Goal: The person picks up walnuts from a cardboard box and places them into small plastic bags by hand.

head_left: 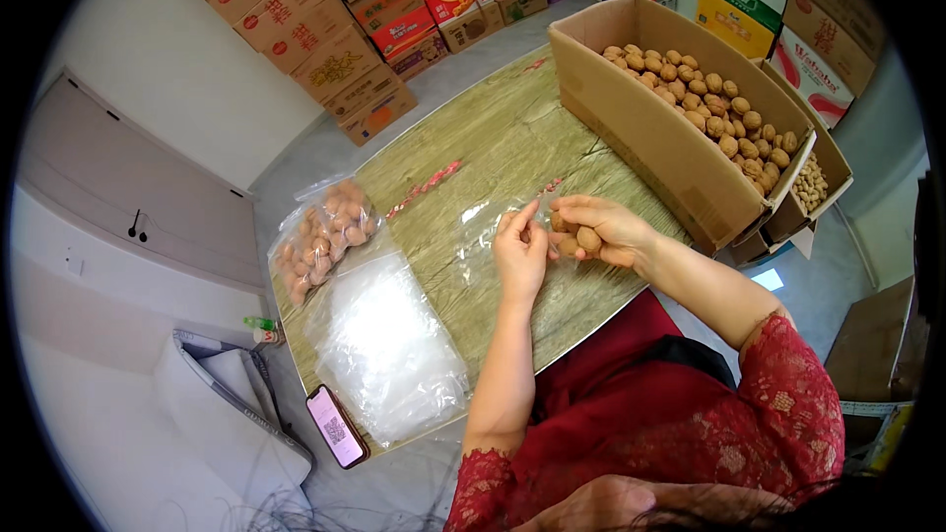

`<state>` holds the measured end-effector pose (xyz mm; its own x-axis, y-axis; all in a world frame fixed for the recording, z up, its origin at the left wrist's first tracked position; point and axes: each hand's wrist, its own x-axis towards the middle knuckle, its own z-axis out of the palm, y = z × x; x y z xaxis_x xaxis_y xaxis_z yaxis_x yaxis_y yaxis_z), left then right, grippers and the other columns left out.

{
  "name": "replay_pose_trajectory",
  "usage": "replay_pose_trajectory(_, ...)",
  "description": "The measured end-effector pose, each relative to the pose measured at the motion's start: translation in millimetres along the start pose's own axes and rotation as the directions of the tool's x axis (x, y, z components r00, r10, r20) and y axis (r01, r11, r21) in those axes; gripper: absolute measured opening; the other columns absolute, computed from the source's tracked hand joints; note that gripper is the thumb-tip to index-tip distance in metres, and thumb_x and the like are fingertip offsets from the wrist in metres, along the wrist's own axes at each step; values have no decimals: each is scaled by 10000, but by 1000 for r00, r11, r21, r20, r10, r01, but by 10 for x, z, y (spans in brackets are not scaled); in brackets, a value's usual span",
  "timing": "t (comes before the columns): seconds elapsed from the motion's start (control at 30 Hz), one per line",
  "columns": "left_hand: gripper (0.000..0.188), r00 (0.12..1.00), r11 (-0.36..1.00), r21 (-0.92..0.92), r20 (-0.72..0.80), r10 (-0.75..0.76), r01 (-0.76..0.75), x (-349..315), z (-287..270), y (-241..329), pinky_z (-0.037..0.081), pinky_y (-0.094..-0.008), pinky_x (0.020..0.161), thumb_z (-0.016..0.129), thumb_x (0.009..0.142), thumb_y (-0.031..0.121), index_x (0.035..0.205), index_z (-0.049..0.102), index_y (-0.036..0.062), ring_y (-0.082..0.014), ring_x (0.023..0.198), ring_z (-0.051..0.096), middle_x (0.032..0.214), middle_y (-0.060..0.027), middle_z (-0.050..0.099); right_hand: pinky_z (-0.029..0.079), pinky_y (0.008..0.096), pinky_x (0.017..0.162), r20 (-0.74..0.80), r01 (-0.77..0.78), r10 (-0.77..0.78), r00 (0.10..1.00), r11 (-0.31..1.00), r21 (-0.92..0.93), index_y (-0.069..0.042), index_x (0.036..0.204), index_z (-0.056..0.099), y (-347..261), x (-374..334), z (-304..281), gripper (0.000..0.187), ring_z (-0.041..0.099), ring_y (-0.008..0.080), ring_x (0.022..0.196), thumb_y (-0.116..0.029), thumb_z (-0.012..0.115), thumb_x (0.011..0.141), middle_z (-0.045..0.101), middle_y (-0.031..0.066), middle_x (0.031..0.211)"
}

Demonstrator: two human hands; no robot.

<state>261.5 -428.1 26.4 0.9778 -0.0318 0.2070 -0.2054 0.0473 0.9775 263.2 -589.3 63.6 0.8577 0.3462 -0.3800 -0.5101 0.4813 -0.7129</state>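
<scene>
My right hand (616,229) curls around several walnuts (588,239) above the near part of the table. Close beside it, my left hand (522,248) has its fingers pinched at the edge of a clear plastic bag (480,236). The bag spreads flat to the left of that hand, and its mouth is partly hidden behind the fingers. On the right, a tall cardboard box (650,128) holds many loose walnuts (729,108). A filled clear bag of walnuts (325,236) rests at the table's left edge.
A stack of clear plastic bags (389,345) lies on the wood-patterned table (493,138), with a phone (337,426) at the edge. Behind the walnut box stands another box of smaller nuts (810,184). Stacked cartons (315,30) line the wall; a grey folded item (241,394) stands left.
</scene>
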Motion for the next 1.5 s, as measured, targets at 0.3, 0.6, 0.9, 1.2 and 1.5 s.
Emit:
replay_pose_trajectory(0.3,370,999,995,92,-16,46,-45,-17,35,101,549,-245,517,493,855,-64,1208,593,-18,-121,612,591,960,-57,448,409,254,415,-25,-53,49,998,978,-200,-39,979,511,-134,345,44,177,449,84,452,-210,465,994,570,49,718)
replay_pose_trajectory(0.6,462,1000,947,319,-6,-30,31,3,-36,165,549,-251,494,468,807,-73,1262,549,-52,-126,616,613,1370,-201,427,391,245,418,-19,-32,27,999,925,-379,2,1001,563,-269,534,166,228,444,90,456,-219,528,952,569,51,729)
replay_pose_trajectory(0.9,546,996,1000,1,-93,-1,1,53,-65,122,527,-220,482,394,809,-112,1344,472,-36,-91,603,597,1418,-148,433,517,343,784,637,668,-424,644,-93,-738,-38,1117,597,-488,-210,517,247,641,267,907,-182,588,918,649,133,1064)
replay_pose_trajectory(1.2,544,998,991,-133,-48,-31,24,42,-62,131,493,-222,452,398,786,-99,1311,521,-31,-79,504,545,1369,-171,488,490,393,824,191,-24,-444,876,-434,-900,-64,1141,591,-2136,-657,-559,291,622,333,966,-205,564,889,647,175,1041)
replay_pose_trajectory(1.5,500,991,976,-186,-38,-125,116,83,-175,23,443,-200,470,447,812,-89,1301,534,-27,-53,541,519,1356,-109,514,368,471,1016,-94,-90,-7,996,-367,-926,-100,1399,415,-1900,-188,-1189,654,408,345,1259,-323,641,828,402,210,1386)
